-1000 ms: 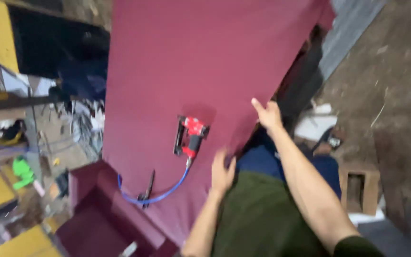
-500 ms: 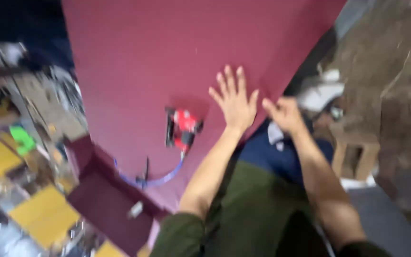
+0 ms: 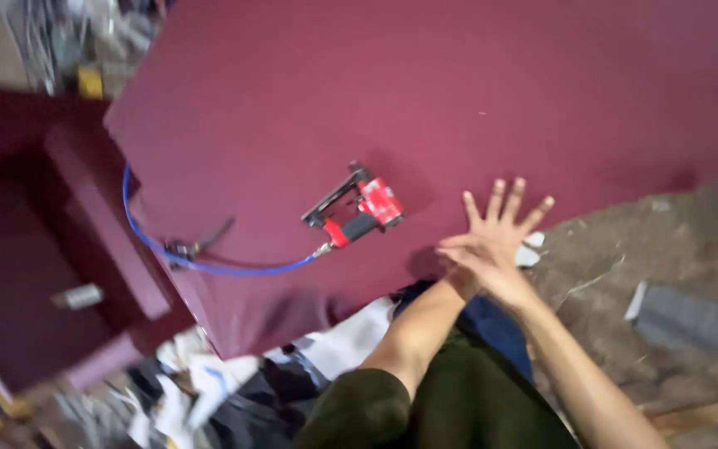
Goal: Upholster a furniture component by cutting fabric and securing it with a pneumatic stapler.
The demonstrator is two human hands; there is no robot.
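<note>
From my remote position I see both hands working at the near edge of a large maroon upholstered panel (image 3: 475, 91) that fills most of the head view. The left hand (image 3: 499, 223) lies flat on the fabric close to that near edge, fingers spread wide and pointing away from the body, palm down. The right hand (image 3: 482, 268) crosses over the left at the wrist; motion blur leaves me unable to tell whether its fingers are pressed together or gripping the fabric edge. Neither hand holds a tool. A red and black pneumatic stapler (image 3: 357, 209) rests on the panel to the left of the hands, apart from them, lying at a tilt with its nose toward the far side. A blue air hose (image 3: 209, 264) runs from the stapler's handle toward the panel's left edge, where it loops over and down beside a metal coupling (image 3: 197, 247). Beyond that left edge sits a maroon furniture frame (image 3: 51, 249) with a small grey object (image 3: 78, 296) lying on it. Crumpled white and dark scraps (image 3: 209, 382) lie below the panel's near left corner. Bare dusty floor (image 3: 666, 249) shows to the right.
</note>
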